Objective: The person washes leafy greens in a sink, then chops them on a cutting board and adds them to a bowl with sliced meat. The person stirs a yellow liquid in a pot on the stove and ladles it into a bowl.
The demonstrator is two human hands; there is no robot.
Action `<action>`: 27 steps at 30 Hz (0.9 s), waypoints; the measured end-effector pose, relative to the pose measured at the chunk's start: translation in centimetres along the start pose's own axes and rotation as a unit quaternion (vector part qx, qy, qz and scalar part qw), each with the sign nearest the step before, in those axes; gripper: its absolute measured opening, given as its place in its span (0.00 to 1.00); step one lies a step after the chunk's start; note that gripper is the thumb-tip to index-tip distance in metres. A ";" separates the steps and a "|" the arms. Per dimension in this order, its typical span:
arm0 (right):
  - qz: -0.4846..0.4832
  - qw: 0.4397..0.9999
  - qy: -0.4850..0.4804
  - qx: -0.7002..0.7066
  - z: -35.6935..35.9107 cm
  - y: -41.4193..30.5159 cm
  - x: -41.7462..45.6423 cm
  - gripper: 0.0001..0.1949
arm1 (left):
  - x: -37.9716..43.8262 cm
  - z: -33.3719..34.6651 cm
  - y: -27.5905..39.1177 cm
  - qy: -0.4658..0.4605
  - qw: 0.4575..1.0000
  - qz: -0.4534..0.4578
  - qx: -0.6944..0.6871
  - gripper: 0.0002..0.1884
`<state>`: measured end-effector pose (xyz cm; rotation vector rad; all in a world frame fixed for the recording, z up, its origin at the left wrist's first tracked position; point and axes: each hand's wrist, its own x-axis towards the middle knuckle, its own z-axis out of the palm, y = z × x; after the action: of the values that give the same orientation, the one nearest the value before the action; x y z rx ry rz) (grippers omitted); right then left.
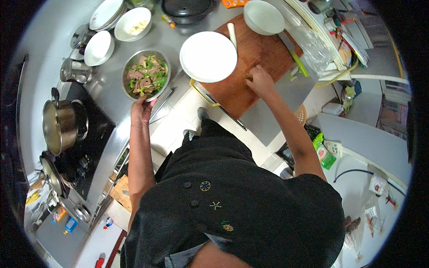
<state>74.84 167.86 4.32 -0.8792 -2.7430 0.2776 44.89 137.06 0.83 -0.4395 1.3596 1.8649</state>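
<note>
My left hand (142, 109) holds the near rim of a steel bowl (124, 80) filled with sliced meat and chopped greens. On the wooden cutting board (231, 95), my right hand (259, 80) has its fingertips together at a small bit of green; whether it is gripped is hard to see. A white plate (208, 57) lies over the board's left part, beside a pale leek or scallion stalk (232, 35). A cleaver with a green handle (298, 63) rests at the board's right edge. A white bowl (264, 17) sits at the board's far end.
A bowl with pale slices (134, 24), an empty white bowl (99, 48), stacked plates (106, 15) and a glass jug (76, 71) stand at the left. A steel pot (58, 125) is by the black cooktop (102, 134). A black lidded pot (186, 10) stands behind; clear plastic (311, 47) lies right.
</note>
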 end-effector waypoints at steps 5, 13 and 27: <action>0.044 0.992 -0.103 -0.052 1.5 0.9 0.3 0.06 | 0.3 -0.3 -0.8 -0.032 0.999 0.013 -0.038 0.14; -0.125 0.911 0.194 0.342 -12.2 -18.9 7.0 0.07 | -3.9 1.4 -0.5 -0.048 0.997 0.053 -0.001 0.18; -0.162 0.933 0.072 0.314 -5.8 -24.1 10.1 0.08 | -4.6 2.4 -0.3 -0.084 0.995 0.056 -0.023 0.21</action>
<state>55.50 155.14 17.66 -0.2590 -2.3651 0.9118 48.44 137.50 4.59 -0.2283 1.2525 1.9804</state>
